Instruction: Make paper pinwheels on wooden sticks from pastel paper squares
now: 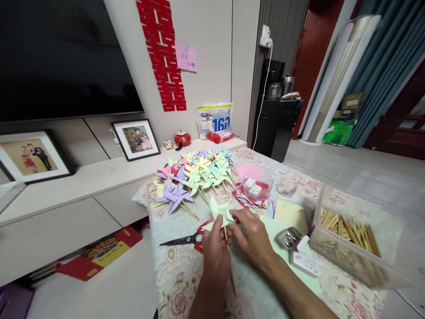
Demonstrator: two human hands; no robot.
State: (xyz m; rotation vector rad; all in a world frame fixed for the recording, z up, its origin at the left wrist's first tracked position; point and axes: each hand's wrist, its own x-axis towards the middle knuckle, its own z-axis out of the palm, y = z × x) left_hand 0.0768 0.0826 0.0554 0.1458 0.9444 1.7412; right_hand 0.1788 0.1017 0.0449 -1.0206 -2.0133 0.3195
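Both forearms enter from the near edge of the tabletop (186,274), which is covered with a floral cloth. My left hand (215,248) is closed around a thin wooden stick (230,261), gripping it just below a pale green paper pinwheel (222,212) mounted at the stick's top. My right hand (254,239) is partly closed, its fingertips (234,215) pinching the pinwheel's right-hand blade beside the hub. The pinwheel stands above the middle of the tabletop, slightly toward the near edge, with the stick slanting down toward me.

Black-bladed scissors with red handles (186,239) lie flat just left of my left hand, blades pointing to the left edge. A heap of finished pinwheels (195,175) in purple, pink, yellow, green and blue covers the far left part of the tabletop, sticks pointing toward me. Near the far middle sits a clear round tub (257,188) holding small white boxes on a red base, with loose coloured paper squares (249,201) spread beneath it. A small glass dish (287,188) stands to its right. A green sheet (282,226) lies under my right wrist, with a metal clip-like tool (289,238) on it. Along the right edge stands a clear plastic bin (348,235) of wooden sticks.

Beyond the far edge, a low pale cabinet (83,181) carries two framed photographs (135,138), a red pot (182,138) and a printed bag (214,120). A dark television screen (66,57) and a red paper cutting (164,53) occupy the wall.
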